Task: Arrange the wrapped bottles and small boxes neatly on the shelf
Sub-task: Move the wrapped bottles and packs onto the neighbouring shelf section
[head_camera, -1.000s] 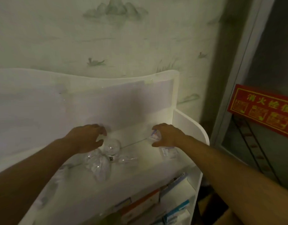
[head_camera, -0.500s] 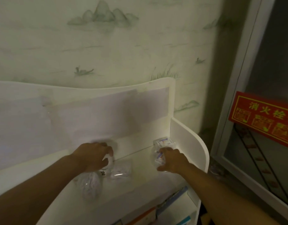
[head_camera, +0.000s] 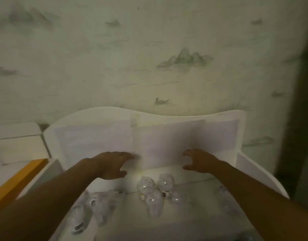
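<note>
Both hands reach forward over the top of a white shelf (head_camera: 198, 221) whose wavy back panel (head_camera: 167, 136) stands against pale wallpaper (head_camera: 149, 49) printed with faint mountains and boats. The left hand (head_camera: 113, 164) hovers near the back panel with its fingers (head_camera: 127, 154) stretched out flat and released, holding nothing. The right hand (head_camera: 200, 160) is also empty, its fingers (head_camera: 188, 152) loosely curved with the thumb spread below them. Between and below the hands, a cluster of wrapped bottles (head_camera: 153, 190) in crinkled clear plastic lies on the shelf surface near the middle, touching one another. A second group of wrapped bottles (head_camera: 90, 211) lies further left and closer to the front, partly behind the left forearm. The picture is blurred and dim, so no small boxes can be made out. At the far left an orange edge (head_camera: 19, 180) shows beside the shelf.
</note>
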Demonstrator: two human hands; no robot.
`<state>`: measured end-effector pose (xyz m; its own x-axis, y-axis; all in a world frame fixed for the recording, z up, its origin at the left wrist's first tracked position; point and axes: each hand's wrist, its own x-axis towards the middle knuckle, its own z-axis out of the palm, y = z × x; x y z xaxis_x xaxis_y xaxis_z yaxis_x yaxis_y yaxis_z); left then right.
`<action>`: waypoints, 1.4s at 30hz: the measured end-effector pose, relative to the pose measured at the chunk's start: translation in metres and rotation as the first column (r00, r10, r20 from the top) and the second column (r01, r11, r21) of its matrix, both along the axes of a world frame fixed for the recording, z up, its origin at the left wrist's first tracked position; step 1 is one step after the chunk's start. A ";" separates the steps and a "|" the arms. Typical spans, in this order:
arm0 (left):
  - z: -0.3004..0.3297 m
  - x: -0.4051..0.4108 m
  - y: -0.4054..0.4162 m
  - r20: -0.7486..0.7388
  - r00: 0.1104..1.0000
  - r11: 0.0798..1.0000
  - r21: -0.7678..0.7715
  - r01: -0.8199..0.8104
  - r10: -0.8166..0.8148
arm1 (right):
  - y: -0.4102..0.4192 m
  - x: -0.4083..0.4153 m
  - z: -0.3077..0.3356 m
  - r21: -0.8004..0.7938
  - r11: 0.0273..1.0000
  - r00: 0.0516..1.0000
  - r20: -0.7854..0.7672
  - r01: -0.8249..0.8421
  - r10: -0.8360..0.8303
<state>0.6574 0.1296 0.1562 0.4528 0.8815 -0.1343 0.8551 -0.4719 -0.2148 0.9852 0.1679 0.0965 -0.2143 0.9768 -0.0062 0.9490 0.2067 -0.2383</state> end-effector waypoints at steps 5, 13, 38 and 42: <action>0.020 -0.098 -0.040 -0.030 0.982 0.981 0.070 -0.183 0.186 | -0.006 -0.114 0.031 0.065 0.977 0.978 -0.006 -0.205 0.206; 0.031 -0.254 -0.119 0.097 0.936 0.915 0.198 -0.351 0.338 | -0.064 -0.282 0.075 0.147 0.919 0.926 -0.039 -0.367 0.376; -0.074 -0.674 -0.335 0.199 0.685 0.695 0.031 -0.719 0.700 | -0.160 -0.750 0.037 0.025 0.756 0.753 0.124 -0.654 0.646; -0.085 -0.716 -0.331 0.169 0.663 0.672 0.010 -0.741 0.729 | -0.141 -0.806 0.013 -0.015 0.721 0.718 0.082 -0.692 0.691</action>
<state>-0.0583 -0.2009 0.0712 -0.3385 0.9398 -0.0468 0.9395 0.3349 -0.0717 0.1796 0.0267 0.1093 -0.8297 0.5569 -0.0386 0.5551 0.8158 -0.1624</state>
